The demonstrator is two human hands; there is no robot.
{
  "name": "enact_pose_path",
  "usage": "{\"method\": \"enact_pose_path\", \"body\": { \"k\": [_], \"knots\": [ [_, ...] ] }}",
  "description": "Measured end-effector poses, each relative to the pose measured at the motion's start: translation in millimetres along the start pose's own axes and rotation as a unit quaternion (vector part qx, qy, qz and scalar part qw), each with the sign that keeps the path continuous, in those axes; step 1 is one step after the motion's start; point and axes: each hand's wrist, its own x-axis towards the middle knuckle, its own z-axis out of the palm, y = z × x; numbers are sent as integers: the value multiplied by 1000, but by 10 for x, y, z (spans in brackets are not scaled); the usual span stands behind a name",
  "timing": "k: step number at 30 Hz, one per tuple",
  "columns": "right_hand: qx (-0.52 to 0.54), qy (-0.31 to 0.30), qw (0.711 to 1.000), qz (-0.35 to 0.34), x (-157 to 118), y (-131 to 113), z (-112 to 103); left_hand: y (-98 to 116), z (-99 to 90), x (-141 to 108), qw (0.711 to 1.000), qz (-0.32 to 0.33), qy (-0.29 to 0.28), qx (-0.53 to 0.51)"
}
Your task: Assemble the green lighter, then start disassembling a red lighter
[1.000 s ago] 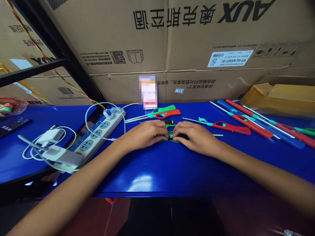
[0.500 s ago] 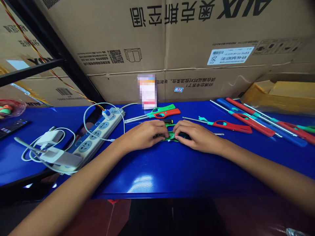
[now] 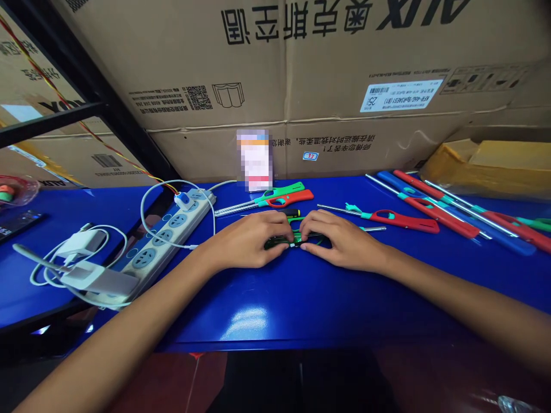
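My left hand (image 3: 252,238) and my right hand (image 3: 336,238) meet over the middle of the blue table (image 3: 267,304). Between their fingertips is a green lighter part (image 3: 297,238), pinched from both sides and partly covered by the fingers. A metal rod tip (image 3: 374,229) sticks out beyond my right hand. Just behind my hands lies a screwdriver with a black and yellow handle (image 3: 294,213), half hidden. Behind it, a green long-necked lighter (image 3: 288,189) and a red one (image 3: 297,198) lie side by side.
A red lighter (image 3: 404,221) lies right of my hands, with several red and blue pieces farther right. At left are a power strip (image 3: 161,238) with white chargers (image 3: 101,278) and looped cable. A phone (image 3: 257,160) leans on the cardboard (image 3: 193,137) behind.
The view has shifted slightly. My fingers have shifted a little on the green part, and more of the rod beyond my right hand shows.
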Motion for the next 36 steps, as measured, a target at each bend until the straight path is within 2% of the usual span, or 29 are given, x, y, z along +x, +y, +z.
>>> {"method": "enact_pose_path", "body": {
  "k": [11, 17, 27, 36],
  "knots": [
    [55, 44, 997, 8, 28, 74, 31, -4, 51, 23, 1000, -4, 18, 19],
    [49, 36, 998, 1, 45, 115, -13, 6, 96, 26, 999, -15, 42, 28],
    [77, 65, 995, -14, 60, 216, 40, 39, 198, 48, 992, -89, 90, 19],
    [106, 53, 993, -6, 54, 178, 0, 76, 230, 76, 982, -147, 113, -41]
  ]
}}
